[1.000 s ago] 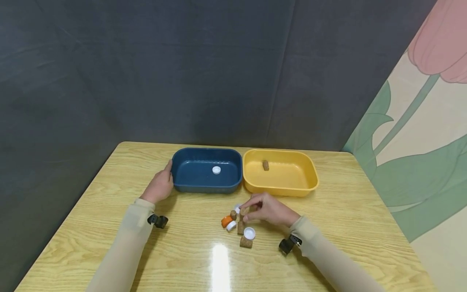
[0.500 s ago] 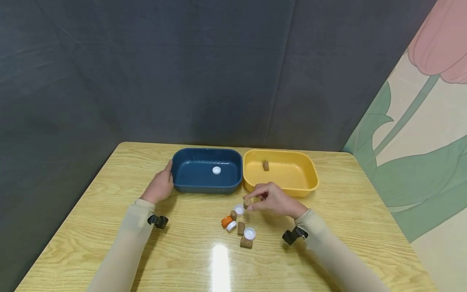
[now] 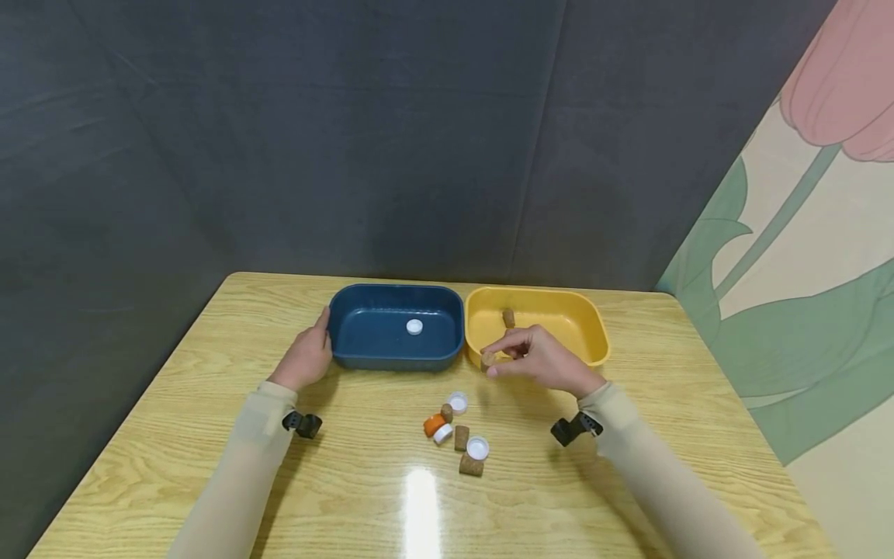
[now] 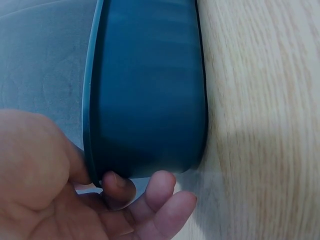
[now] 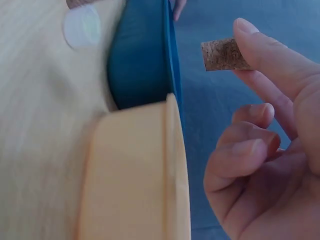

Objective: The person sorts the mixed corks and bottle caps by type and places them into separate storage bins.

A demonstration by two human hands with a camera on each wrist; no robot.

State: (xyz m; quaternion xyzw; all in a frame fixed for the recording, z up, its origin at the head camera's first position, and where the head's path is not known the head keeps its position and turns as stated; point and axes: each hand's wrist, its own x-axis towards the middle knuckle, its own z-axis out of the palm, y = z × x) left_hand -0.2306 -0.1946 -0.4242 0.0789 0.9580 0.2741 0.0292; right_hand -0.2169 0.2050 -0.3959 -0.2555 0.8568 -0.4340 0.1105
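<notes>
My right hand [image 3: 548, 361] pinches a cork [image 5: 222, 55] between thumb and forefinger, over the near left rim of the yellow bin [image 3: 552, 364]. Its other fingers are curled loosely. At the left end of the blue bin [image 3: 398, 362], my left hand [image 3: 307, 357] holds the rim, thumb on one side and fingertips against the wall in the left wrist view. One white cap [image 3: 414, 327] lies in the blue bin, and a cork [image 3: 508, 318] in the yellow one.
In front of the bins lie several corks [image 3: 462, 437] with white caps [image 3: 478, 448] and an orange cap [image 3: 434, 424], close together on the wooden table [image 3: 349, 481]. The two bins stand side by side. A dark cloth [image 3: 377, 140] hangs behind the table.
My right hand has lifted the cork from the group on the table and carried it away from me and to the right, up to the yellow bin. The left hand stays put.
</notes>
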